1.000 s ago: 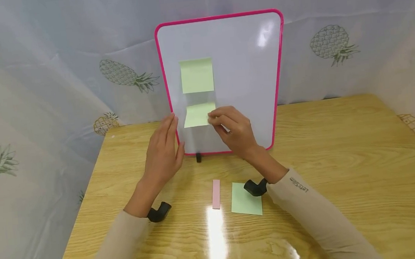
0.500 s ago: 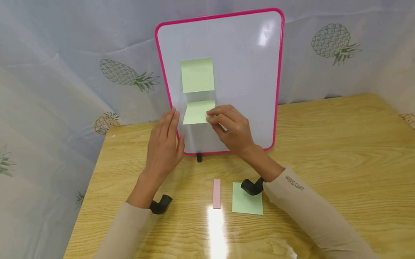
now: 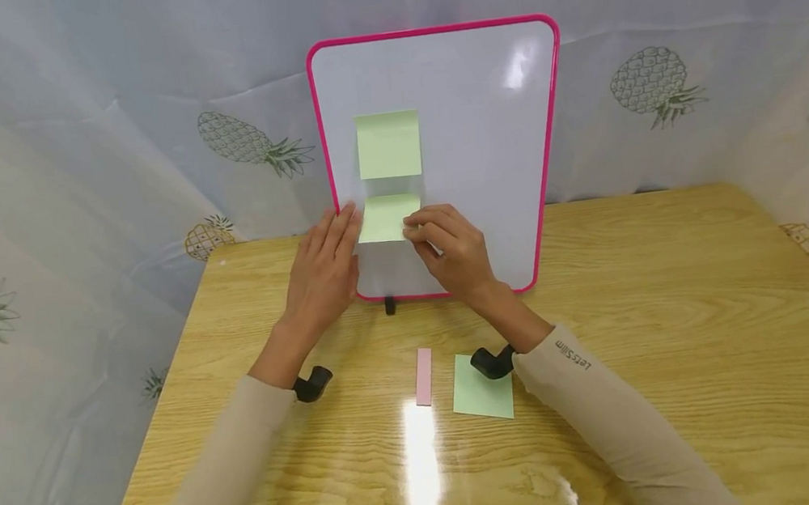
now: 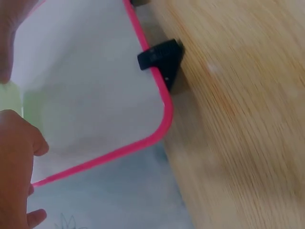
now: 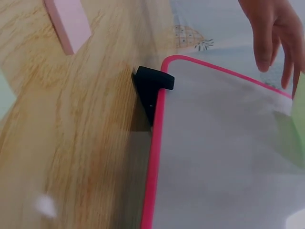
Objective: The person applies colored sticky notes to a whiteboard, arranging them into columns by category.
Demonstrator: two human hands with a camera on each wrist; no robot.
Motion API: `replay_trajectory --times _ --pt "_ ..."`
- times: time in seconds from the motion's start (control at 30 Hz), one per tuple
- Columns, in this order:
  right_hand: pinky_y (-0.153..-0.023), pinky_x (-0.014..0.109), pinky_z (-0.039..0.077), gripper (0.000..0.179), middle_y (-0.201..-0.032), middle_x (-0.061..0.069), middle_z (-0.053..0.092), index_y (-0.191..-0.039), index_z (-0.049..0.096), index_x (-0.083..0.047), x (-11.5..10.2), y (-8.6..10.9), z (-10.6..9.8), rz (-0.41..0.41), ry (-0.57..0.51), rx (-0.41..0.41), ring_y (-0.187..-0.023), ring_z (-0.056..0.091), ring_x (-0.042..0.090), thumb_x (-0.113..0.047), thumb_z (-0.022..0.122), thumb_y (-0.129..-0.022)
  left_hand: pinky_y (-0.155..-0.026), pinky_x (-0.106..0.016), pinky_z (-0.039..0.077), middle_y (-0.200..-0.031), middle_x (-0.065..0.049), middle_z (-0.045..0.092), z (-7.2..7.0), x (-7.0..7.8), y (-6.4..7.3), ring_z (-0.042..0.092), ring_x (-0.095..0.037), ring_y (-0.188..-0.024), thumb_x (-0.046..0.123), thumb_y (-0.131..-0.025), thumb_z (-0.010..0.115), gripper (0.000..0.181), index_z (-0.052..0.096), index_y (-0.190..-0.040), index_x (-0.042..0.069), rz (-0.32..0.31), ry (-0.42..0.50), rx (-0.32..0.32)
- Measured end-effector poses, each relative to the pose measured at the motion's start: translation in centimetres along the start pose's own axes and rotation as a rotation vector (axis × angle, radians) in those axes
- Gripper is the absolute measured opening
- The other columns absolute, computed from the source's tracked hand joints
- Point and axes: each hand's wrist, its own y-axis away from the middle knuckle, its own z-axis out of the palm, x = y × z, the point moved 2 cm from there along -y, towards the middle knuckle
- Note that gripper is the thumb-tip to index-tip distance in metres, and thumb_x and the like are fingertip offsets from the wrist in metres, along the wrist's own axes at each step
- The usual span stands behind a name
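Note:
A whiteboard (image 3: 481, 131) with a pink frame stands upright at the back of the table. One light green sticky note (image 3: 388, 145) is stuck on its left half. Below it, a second green sticky note (image 3: 385, 218) has its lower part lifted off the board. My right hand (image 3: 454, 248) pinches that lower note at its lower right corner. With fingers extended and close together, my left hand (image 3: 325, 260) lies over the board's left edge, fingertips close to the lower note's left side. In the right wrist view the left hand (image 5: 279, 33) shows by the frame.
On the wooden table (image 3: 675, 324) lie a narrow pink strip (image 3: 424, 377) and a green sticky note pad (image 3: 477, 396), partly under the right wrist's black mount (image 3: 491, 363). A black foot (image 3: 390, 305) supports the board's lower edge. A pineapple-print curtain (image 3: 104, 176) hangs behind.
My left hand has moved right and slightly up, from the board's edge closer to the lower note. The right hand keeps its pinch, and the lower note's free edge has risen slightly.

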Motion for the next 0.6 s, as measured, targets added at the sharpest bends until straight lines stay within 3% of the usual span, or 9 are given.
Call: replay_trajectory --times 0.3,0.6 --pt "-0.078 0.035 0.055 0.009 -0.092 0.014 0.069 -0.080 0.067 0.002 0.3 0.4 0.0 0.012 0.009 -0.016 -0.087 0.063 0.029 0.010 0.070 -0.079 -0.104 -0.051 0.034 -0.150 -0.008 0.037 0.7 -0.7 -0.4 0.032 -0.031 -0.137 0.003 -0.089 0.054 0.058 0.039 -0.146 0.004 0.109 -0.120 0.007" --pt "-0.080 0.034 0.054 0.009 -0.093 0.014 0.069 -0.081 0.068 0.001 0.4 0.7 0.2 0.020 0.017 -0.052 -0.089 0.063 0.028 0.010 0.070 -0.080 -0.108 -0.050 0.028 -0.152 -0.003 0.035 1.3 -1.3 -0.6 0.028 -0.028 -0.139 0.005 -0.087 0.059 0.064 0.038 -0.147 0.007 0.131 -0.208 0.018"
